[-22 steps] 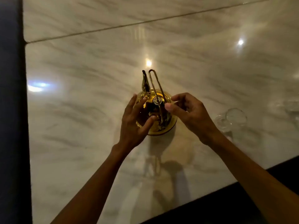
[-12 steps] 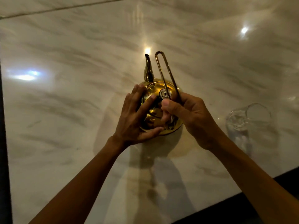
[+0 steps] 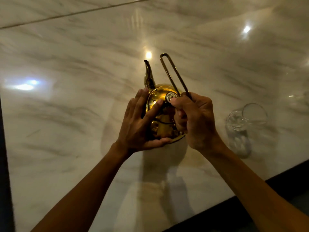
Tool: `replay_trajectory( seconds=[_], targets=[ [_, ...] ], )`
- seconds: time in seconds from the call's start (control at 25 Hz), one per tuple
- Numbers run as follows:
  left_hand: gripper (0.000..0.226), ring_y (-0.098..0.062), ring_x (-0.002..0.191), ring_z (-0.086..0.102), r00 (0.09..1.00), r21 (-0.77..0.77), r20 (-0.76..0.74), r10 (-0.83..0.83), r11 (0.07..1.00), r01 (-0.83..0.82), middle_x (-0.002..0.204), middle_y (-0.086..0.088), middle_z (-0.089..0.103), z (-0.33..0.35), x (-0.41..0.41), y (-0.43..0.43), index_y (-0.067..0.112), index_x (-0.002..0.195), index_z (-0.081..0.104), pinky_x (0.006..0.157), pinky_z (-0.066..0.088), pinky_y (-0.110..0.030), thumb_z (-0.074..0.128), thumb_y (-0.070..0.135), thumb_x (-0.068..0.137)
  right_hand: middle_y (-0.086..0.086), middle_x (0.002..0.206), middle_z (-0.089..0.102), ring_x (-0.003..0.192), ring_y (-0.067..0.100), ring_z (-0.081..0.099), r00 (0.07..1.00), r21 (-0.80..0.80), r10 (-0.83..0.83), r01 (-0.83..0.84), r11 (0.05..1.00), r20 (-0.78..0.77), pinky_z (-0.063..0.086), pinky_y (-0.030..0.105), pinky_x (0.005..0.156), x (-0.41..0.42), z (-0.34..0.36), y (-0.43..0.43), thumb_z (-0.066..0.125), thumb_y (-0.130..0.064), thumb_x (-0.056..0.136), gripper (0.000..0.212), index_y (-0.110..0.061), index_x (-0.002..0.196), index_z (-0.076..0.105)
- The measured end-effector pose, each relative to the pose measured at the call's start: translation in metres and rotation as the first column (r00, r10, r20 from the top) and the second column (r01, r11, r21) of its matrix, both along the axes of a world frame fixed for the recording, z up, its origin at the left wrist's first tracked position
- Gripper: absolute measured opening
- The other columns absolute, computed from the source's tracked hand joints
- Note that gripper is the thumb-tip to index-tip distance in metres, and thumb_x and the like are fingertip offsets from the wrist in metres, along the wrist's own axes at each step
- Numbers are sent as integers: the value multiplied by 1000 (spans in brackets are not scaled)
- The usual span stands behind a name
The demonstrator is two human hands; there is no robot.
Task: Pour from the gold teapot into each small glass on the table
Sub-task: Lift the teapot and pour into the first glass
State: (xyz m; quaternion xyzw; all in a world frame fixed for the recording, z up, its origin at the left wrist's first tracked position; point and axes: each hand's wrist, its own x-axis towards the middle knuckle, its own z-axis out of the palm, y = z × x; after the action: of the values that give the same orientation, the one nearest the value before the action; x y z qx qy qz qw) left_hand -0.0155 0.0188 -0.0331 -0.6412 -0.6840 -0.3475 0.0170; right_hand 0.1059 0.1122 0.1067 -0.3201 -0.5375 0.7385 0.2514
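— Frame centre? Gold teapot [image 3: 161,113] standing on marble table [image 3: 66,114].
— Hands? Left hand [image 3: 140,124] spread flat against teapot's side; right hand [image 3: 195,119] closed round wire handle [image 3: 173,76].
— Right of frame? Small glass [image 3: 245,119], apart.

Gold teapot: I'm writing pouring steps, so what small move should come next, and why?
Probably lift the gold teapot by its handle and carry it right toward the small glass. The right hand already grips the handle, the left hand steadies the body, and the pot stands on the marble table.
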Motion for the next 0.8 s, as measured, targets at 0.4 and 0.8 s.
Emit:
replay_trajectory(
  seconds=[0.4, 0.8],
  targets=[
    [104, -51, 145, 34, 998, 141, 49, -40, 989, 33, 154, -29, 32, 76, 137, 7, 24, 161, 19, 115, 31, -68, 54, 79, 80, -11, 35, 36, 28, 4, 26, 1000, -28, 3, -3, 1000, -9, 26, 11, 37, 136, 82, 10, 70, -43, 68, 38, -21, 43, 50],
    [99, -49, 145, 37, 991, 199, 126, -50, 980, 25, 154, -27, 34, 98, 281, 66, 26, 160, 21, 108, 39, -69, 52, 79, 82, -10, 35, 36, 28, 4, 26, 997, -2, 9, -8, 1000, 80, 23, 10, 37, 271, 117, 63, 72, -59, 58, 45, -22, 42, 53]
  ],
)
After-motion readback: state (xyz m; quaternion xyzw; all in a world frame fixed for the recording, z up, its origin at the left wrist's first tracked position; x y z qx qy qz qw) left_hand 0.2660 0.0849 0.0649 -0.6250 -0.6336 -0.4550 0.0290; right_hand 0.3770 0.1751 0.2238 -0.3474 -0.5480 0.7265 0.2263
